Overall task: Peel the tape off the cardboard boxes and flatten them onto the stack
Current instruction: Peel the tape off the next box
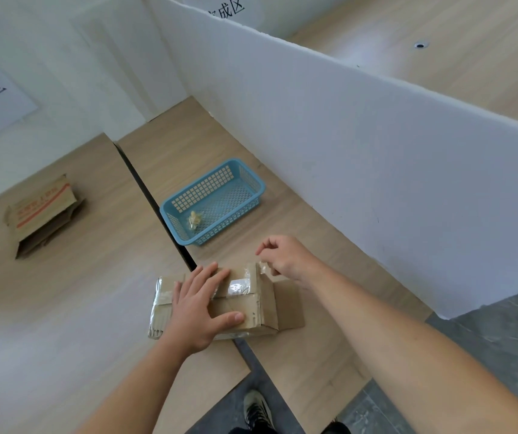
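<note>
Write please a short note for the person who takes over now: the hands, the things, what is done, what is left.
Left hand presses flat on the taped box.
Right hand pinches the lifted tape end at the box's right side.
The blue basket behind holds one tape wad.
Flattened stack lies far left on the other table.
Done: tape started.
Left: peel all the tape, flatten the box, put it on the stack.

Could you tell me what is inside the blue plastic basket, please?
One small crumpled yellowish wad, probably peeled tape, lies in the blue perforated plastic basket. Its near wall partly screens the bottom behind it.
</note>
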